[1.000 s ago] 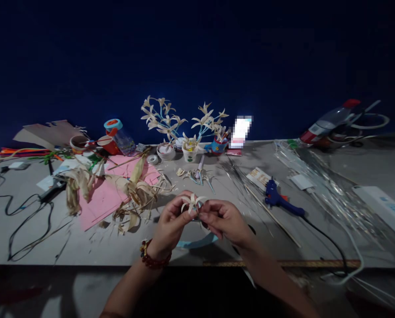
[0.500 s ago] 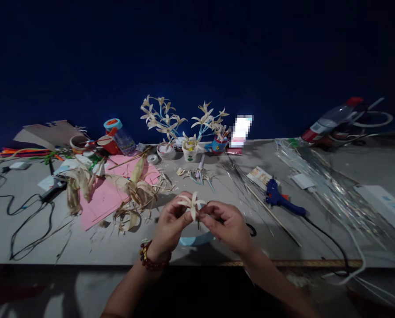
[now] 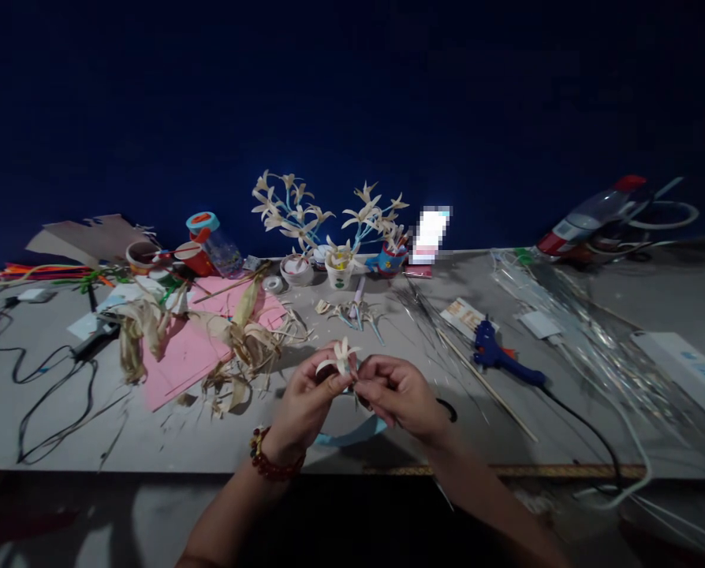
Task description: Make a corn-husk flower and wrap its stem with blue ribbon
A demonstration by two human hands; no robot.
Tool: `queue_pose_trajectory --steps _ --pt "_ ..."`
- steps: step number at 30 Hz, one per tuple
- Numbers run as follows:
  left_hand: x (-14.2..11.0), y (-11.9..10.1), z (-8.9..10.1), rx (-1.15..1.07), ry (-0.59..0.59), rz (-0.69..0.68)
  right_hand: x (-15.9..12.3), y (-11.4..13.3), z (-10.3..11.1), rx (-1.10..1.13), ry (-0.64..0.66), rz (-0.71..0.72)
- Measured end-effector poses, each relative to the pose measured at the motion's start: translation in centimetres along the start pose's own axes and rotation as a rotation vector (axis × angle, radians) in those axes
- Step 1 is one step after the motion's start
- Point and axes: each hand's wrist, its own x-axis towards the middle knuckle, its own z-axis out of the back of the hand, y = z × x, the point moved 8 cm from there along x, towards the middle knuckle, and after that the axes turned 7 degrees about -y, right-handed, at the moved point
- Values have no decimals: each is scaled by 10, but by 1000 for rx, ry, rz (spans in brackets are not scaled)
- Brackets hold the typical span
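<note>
A cream husk flower (image 3: pixel 343 355) with narrow pointed petals is held upright over the front of the table. My left hand (image 3: pixel 310 394), a beaded bracelet on its wrist, is closed around it with thumb and fingers just below the petals. My right hand (image 3: pixel 400 396) pinches at the flower's stem from the other side, its fingertips meeting those of the left. The stem is mostly hidden by the fingers. Beneath both hands curves a light blue strip (image 3: pixel 352 433); its ends are hidden, so whether a hand grips it is unclear.
Finished flower branches (image 3: pixel 296 213) stand in cups at the back. To the left are dried husks (image 3: pixel 251 347) on pink paper (image 3: pixel 180 367) and black cables. A blue glue gun (image 3: pixel 503 355), a thin stick (image 3: pixel 488 386), clear plastic wraps (image 3: pixel 589 339) and a power strip (image 3: pixel 689 371) lie right.
The flower has turned and tipped between my fingers, its petals now seen more from the side. More of the light blue strip shows below my hands. Both hands keep nearly the same place.
</note>
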Motion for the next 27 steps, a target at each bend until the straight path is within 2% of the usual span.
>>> queue_pose_trajectory --steps 5,7,10,13,18,23,27 --pt "-1 8 9 25 -39 -29 -13 23 9 -271 -184 298" --pt "-1 8 13 59 -46 -52 -16 28 9 -356 -201 341" --pt "-2 0 11 107 -27 -107 -13 22 9 -295 -136 245" --pt "-3 -11 0 140 45 -147 -8 14 6 -171 -26 120" --pt "-4 -20 -12 152 115 -154 -2 4 5 -44 13 -5" --pt "-5 -17 -14 103 141 -81 -1 3 0 -49 70 12" --pt "-4 -11 -11 81 115 -71 -7 18 5 -195 -57 173"
